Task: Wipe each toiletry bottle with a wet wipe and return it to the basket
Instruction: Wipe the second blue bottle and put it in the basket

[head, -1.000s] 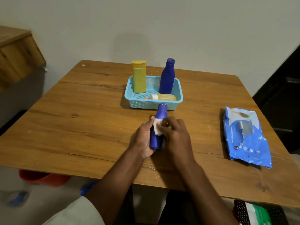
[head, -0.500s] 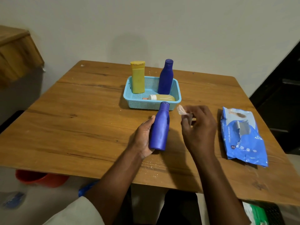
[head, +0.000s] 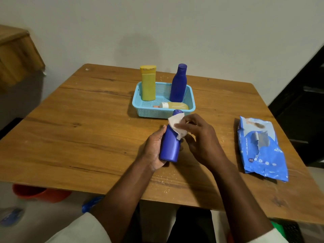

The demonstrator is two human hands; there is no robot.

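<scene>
Wipe back on the bottle's neck

The right hand (head: 198, 137), which half a second ago had lifted clear toward the wipe pack (head: 261, 148), again pinches the wet wipe (head: 176, 126) against the blue bottle (head: 171, 146) that the left hand (head: 154, 148) grips just short of the basket (head: 192, 100). Wiping likely resumes. The left fingers behind the bottle are hidden.

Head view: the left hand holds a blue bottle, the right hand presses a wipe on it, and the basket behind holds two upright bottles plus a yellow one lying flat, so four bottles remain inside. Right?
Not quite. The head view shows three bottles in the basket: the upright yellow bottle, the upright blue bottle and the flat yellow one. The rest holds.
</scene>
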